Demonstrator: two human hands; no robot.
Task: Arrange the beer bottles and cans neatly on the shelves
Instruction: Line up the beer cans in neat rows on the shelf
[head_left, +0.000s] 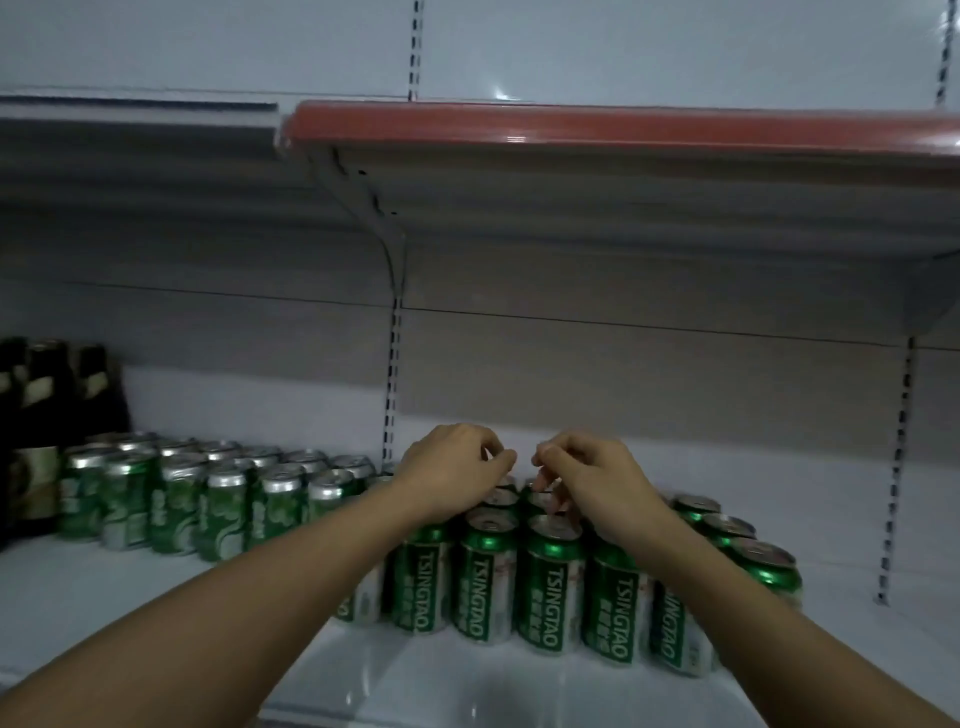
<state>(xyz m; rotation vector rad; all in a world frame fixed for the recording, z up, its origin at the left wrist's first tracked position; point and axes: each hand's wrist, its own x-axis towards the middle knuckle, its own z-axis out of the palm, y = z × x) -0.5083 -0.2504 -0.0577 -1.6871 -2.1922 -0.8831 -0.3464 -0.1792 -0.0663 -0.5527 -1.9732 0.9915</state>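
Note:
A block of green Tsingtao beer cans (550, 587) stands in rows on the white shelf (441, 686) in front of me. Both my arms reach over this block to its back row. My left hand (452, 467) has its fingers curled down round the top of a rear can (500, 498). Beside it, my right hand (597, 478) curls its fingers onto the top of the neighbouring rear can (540, 501). The two hands are nearly touching. The bodies of both rear cans are hidden behind the front rows.
A second block of green cans (223, 509) fills the shelf to the left. Dark beer bottles (36, 415) stand at the far left. Overhead is a shelf with a red front edge (623, 130) on a metal bracket (389, 249). Bare white shelf lies right of the cans.

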